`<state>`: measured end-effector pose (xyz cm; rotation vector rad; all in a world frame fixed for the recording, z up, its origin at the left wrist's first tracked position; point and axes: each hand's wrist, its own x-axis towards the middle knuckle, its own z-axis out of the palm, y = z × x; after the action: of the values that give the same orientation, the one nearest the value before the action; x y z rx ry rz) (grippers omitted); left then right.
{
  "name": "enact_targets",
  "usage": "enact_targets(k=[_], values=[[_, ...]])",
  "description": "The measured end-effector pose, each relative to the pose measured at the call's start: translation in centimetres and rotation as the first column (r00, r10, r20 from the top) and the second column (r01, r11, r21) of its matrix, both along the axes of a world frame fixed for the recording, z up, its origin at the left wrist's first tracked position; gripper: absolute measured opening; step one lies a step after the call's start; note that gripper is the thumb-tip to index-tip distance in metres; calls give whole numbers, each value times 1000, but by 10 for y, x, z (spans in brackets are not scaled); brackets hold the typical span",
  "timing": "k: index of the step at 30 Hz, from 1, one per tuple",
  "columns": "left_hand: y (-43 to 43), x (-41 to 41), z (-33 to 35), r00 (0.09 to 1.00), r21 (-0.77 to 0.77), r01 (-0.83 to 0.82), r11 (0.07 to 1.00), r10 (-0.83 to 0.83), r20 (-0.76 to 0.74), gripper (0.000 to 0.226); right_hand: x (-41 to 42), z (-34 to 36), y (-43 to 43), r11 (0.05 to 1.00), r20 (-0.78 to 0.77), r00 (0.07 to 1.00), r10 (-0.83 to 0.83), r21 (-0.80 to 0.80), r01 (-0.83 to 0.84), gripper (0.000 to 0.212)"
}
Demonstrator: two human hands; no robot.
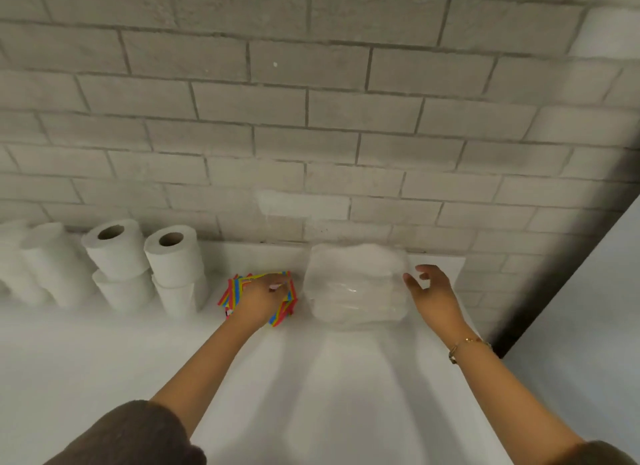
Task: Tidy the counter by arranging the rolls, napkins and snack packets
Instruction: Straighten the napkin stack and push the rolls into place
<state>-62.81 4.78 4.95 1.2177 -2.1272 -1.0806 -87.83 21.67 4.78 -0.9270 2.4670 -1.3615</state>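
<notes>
Rainbow-striped snack packets (pixel 239 289) lie in a loose pile on the white counter (pixel 311 378) near the brick wall. My left hand (pixel 258 300) rests on top of the pile, fingers pressed onto the packets. To the right sits a clear-wrapped pack of white napkins (pixel 356 284). My right hand (pixel 431 288) hovers at the pack's right edge with fingers spread, holding nothing. White paper rolls (pixel 173 253) stand stacked two high at the left, with more rolls (pixel 114 246) beside them.
A grey brick wall (pixel 311 118) backs the counter. The counter's right edge (pixel 485 360) drops off beside a dark gap and a pale panel (pixel 588 308). More white rolls (pixel 41 263) line the far left.
</notes>
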Motion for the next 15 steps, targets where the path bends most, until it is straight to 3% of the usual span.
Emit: enact_targets(k=[7,11,15], values=[[-37,-50,-3,999,101,-24,995,19,50,41,-25,-10,-50,999,247,969,-17,50,4,65],[-63,-87,-6,985,56,73,996,-81,152,52,-29,-23,-63,1000,303,953,-5,29,-4,65],[-73,-113,-17,987,167,78,983,-100,125,57,-35,-31,-60,1000,340,940,-15,10,13,61]])
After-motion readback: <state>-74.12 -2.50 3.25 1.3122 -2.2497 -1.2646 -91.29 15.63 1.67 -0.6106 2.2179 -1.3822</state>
